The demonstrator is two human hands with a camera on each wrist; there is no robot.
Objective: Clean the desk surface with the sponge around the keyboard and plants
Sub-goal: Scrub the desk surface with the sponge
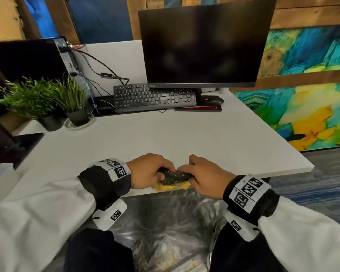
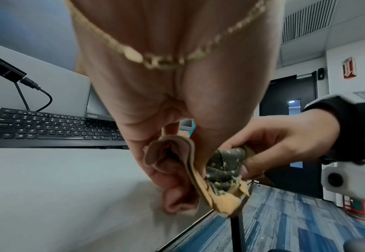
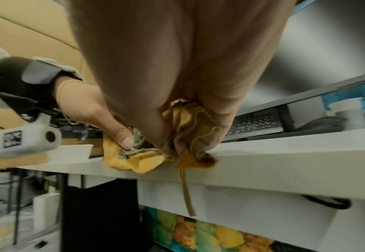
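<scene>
Yellow sponge [image 1: 172,178] — two hands, one [image 1: 150,171] [image 1: 203,178]

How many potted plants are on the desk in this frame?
2. Both stand at the desk's left side: one plant on a saucer, the other plant just left of it. None seem hidden.

Dim indoor light, soft shadows under both hands, wide-angle bending at the edges, wrist views blurred close up, mild motion smear
</scene>
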